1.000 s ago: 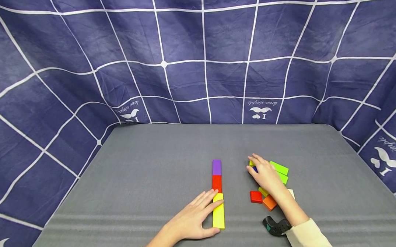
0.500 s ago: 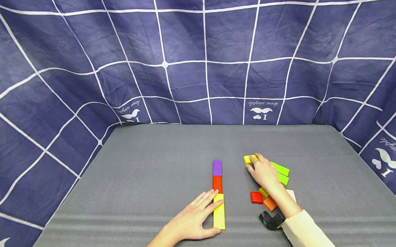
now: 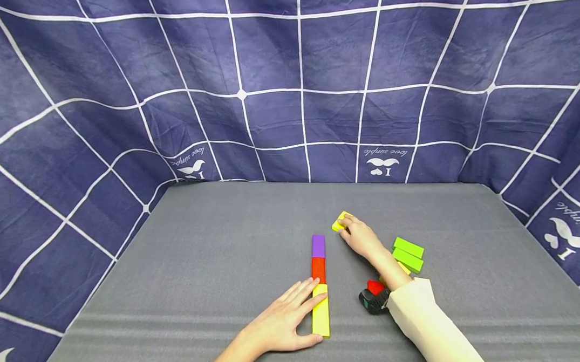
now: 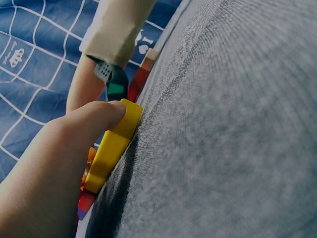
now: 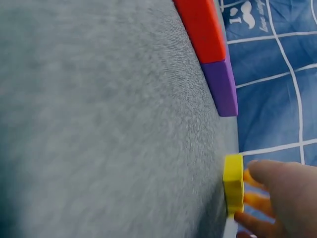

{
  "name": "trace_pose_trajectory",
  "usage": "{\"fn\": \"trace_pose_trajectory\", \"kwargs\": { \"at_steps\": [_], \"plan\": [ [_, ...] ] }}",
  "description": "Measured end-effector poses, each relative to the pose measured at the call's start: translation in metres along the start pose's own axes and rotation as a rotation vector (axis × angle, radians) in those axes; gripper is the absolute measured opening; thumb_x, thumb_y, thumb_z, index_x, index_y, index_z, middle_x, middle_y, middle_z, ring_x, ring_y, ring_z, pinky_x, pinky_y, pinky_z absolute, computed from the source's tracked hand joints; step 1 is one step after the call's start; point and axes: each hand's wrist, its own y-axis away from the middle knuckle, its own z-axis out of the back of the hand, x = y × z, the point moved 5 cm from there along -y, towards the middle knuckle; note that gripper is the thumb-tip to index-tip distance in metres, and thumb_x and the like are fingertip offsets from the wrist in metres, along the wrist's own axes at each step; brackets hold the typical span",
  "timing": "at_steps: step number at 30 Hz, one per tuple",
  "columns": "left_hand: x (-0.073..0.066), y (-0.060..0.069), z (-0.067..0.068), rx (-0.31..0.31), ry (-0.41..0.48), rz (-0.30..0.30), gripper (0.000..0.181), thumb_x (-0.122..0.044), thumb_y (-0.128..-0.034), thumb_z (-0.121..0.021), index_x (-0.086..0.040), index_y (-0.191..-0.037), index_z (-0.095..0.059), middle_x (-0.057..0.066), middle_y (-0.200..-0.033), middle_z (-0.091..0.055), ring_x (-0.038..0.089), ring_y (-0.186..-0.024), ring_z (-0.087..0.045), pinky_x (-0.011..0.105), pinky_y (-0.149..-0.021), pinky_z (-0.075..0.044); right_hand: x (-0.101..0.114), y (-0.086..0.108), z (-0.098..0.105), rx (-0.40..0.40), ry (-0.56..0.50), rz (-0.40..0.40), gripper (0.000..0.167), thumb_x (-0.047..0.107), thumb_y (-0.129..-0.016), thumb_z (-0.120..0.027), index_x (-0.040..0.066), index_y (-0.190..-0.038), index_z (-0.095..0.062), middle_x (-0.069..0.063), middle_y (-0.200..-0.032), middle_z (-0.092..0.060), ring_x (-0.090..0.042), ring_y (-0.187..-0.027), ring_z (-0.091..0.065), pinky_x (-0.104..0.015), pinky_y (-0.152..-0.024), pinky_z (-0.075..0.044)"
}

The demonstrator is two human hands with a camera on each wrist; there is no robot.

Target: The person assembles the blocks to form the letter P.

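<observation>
A straight row lies on the grey cloth: a purple block (image 3: 318, 246), a red block (image 3: 318, 270) and a long yellow part (image 3: 321, 317). My left hand (image 3: 284, 318) rests along the yellow part with straight fingers, its thumb at the near end. The left wrist view shows that thumb against the yellow part (image 4: 110, 153), where a seam seems to run across. Beyond the purple end and slightly right, my right hand (image 3: 362, 238) holds a separate yellow block (image 3: 341, 221) between thumb and fingers. The right wrist view shows this block (image 5: 233, 183) low at the cloth, apart from the purple block (image 5: 221, 89).
Two light green blocks (image 3: 408, 255) lie side by side at the right. A red block (image 3: 375, 287) and a yellowish one (image 3: 404, 267) are partly hidden by the right forearm and its black wrist device (image 3: 373, 302). A dark blue grid curtain (image 3: 331, 118) hangs behind and beside the table.
My right hand has moved left and away from me out of the loose blocks, bringing a yellow block with it, which has turned. My left hand and the row stay put.
</observation>
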Motion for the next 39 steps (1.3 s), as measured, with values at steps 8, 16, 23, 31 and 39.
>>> {"fn": "trace_pose_trajectory", "kwargs": {
  "at_steps": [8,16,23,31,39],
  "plan": [
    [0.0,0.0,0.0,0.006,0.006,-0.001,0.07,-0.056,-0.0807,-0.053,-0.019,-0.138,-0.037,0.007,-0.146,-0.033,0.018,-0.137,-0.029,0.031,-0.112,-0.027,0.014,-0.019,-0.015,0.02,-0.147,0.15,0.027,0.005,-0.088,-0.052,-0.002,-0.113,-0.06,-0.022,-0.13,-0.05,-0.037,-0.123,-0.045,-0.047,-0.104,-0.035],
    [0.0,-0.001,0.0,-0.001,-0.005,-0.004,0.07,-0.057,-0.0806,-0.053,-0.019,-0.137,-0.037,0.007,-0.146,-0.034,0.018,-0.136,-0.03,0.031,-0.112,-0.028,0.023,-0.021,-0.021,0.032,-0.236,0.184,0.025,0.005,-0.088,-0.052,-0.002,-0.111,-0.061,-0.02,-0.131,-0.05,-0.035,-0.123,-0.045,-0.047,-0.104,-0.035],
    [0.0,0.0,0.001,0.008,-0.004,0.008,0.069,-0.058,-0.0815,-0.051,-0.02,-0.137,-0.038,0.007,-0.146,-0.033,0.017,-0.136,-0.031,0.031,-0.112,-0.029,0.029,-0.016,-0.025,0.084,-0.283,0.19,0.028,0.012,-0.089,-0.053,-0.001,-0.112,-0.061,-0.019,-0.132,-0.049,-0.035,-0.125,-0.044,-0.048,-0.106,-0.032],
    [-0.002,-0.001,0.002,-0.006,-0.031,0.014,0.068,-0.058,-0.08,-0.053,-0.019,-0.135,-0.041,0.007,-0.144,-0.037,0.017,-0.134,-0.035,0.031,-0.111,-0.03,0.032,-0.012,-0.031,0.062,-0.277,0.175,0.027,0.011,-0.087,-0.057,0.0,-0.111,-0.061,-0.017,-0.134,-0.049,-0.033,-0.125,-0.044,-0.046,-0.106,-0.033],
    [-0.002,-0.001,0.002,-0.024,-0.059,0.007,0.069,-0.059,-0.0781,-0.055,-0.02,-0.133,-0.043,0.006,-0.142,-0.039,0.016,-0.132,-0.037,0.031,-0.11,-0.031,0.032,-0.011,-0.033,0.043,-0.303,0.151,0.026,0.011,-0.087,-0.057,0.0,-0.111,-0.061,-0.017,-0.134,-0.048,-0.033,-0.126,-0.043,-0.046,-0.106,-0.034]
  ]
}}
